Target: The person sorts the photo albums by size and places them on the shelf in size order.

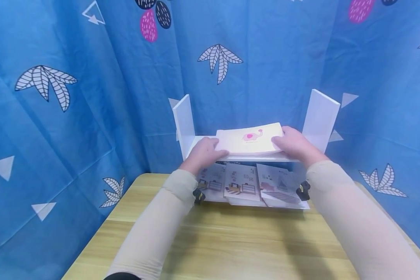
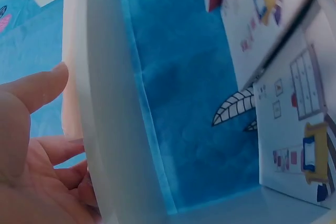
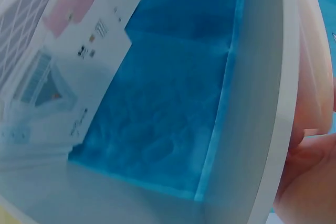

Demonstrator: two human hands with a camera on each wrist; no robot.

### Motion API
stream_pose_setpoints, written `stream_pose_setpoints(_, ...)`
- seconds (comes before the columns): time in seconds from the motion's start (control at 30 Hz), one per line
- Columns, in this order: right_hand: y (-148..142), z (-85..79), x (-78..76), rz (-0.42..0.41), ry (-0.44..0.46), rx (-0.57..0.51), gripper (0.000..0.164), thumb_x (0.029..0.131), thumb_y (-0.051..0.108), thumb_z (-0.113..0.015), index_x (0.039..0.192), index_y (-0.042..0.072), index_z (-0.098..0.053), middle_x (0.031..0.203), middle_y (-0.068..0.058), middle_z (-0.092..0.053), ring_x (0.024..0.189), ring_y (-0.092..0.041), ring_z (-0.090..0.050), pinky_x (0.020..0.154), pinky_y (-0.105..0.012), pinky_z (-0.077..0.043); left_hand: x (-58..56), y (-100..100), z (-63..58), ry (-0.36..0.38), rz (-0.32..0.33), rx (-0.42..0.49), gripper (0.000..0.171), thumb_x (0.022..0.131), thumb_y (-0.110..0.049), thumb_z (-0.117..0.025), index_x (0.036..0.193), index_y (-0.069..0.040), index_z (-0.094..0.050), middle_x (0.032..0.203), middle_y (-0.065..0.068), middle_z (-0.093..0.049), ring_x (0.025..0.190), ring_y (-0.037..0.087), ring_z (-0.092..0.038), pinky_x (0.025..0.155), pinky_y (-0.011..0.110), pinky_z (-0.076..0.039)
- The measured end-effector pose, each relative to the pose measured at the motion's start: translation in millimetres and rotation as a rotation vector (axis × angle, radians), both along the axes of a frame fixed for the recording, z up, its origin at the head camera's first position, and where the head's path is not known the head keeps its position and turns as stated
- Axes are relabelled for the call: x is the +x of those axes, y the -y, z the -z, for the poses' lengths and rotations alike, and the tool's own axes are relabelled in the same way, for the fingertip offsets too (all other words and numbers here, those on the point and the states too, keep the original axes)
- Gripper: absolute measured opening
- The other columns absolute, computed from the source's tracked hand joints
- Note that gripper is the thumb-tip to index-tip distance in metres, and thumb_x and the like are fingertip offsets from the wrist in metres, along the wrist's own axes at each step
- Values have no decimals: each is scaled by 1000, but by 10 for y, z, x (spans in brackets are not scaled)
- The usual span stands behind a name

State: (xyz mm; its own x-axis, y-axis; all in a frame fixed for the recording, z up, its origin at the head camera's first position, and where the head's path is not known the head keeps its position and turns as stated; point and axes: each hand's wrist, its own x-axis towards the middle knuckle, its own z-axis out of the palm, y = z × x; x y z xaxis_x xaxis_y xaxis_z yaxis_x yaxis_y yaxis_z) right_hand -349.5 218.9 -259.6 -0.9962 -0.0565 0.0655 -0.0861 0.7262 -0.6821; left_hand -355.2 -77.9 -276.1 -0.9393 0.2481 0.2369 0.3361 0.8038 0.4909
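Note:
A cream booklet (image 1: 239,142) with a pink elephant on its cover lies between both hands, close over the upper board of a white shelf (image 1: 320,116). My left hand (image 1: 203,152) grips its left end, thumb along the front edge. At the right end, my right hand (image 1: 295,140) holds it with the thumb on top and the fingers mostly hidden. In the left wrist view, fingers and thumb (image 2: 44,88) show beside the shelf board (image 2: 107,103). The right wrist view shows the right hand (image 3: 310,177) partly hidden behind the board (image 3: 268,93).
Several printed booklets (image 1: 242,181) with room drawings lean side by side on the shelf's lower level. An upright white panel (image 1: 184,122) stands at the left end. The shelf is on a wooden table (image 1: 238,241), with a blue patterned curtain (image 1: 266,58) behind and beside it.

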Motion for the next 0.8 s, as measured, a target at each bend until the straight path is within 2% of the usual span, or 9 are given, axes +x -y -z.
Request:
stream_pose_setpoints(0.07,-9,8,-9,12,-7,77,68,103,42,-48,154,0,-30,144,-27,-46,124,-44,-48,104,-69,-38,8,-1,14,-21,-3,-47,56,93,-46,-68,135,-10,-63,123,7,-65,116,24,-58,106,46,-45)
stream_pose_setpoints(0.23,-67,37,13,23,-2,217,70,103,48,-45,150,-3,-36,139,-29,-48,121,-46,-48,102,-71,-37,42,-21,51,-48,-15,-106,59,93,-46,-67,140,-11,-60,131,9,-61,121,26,-55,106,48,-45)
stream_pose_setpoints(0.43,-43,61,54,16,-31,263,62,103,47,-47,141,-2,-49,127,-26,-57,115,-44,-53,99,-69,-41,92,13,101,-89,-36,-156,66,94,-51,-65,147,-13,-53,139,9,-57,128,27,-49,110,47,-41)
stream_pose_setpoints(0.63,25,117,115,10,-68,328,59,104,42,-46,142,-3,-49,131,-26,-50,118,-44,-45,101,-70,-38,136,63,169,-118,-41,-168,61,96,-48,-63,147,-14,-54,133,9,-60,120,25,-52,106,48,-44)
stream_pose_setpoints(0.8,76,157,113,-6,-127,370,55,104,36,-43,139,-5,-53,126,-26,-51,115,-42,-46,99,-66,-42,160,100,204,-141,-61,-195,61,97,-47,-60,148,-15,-52,136,9,-58,124,27,-51,109,48,-42)
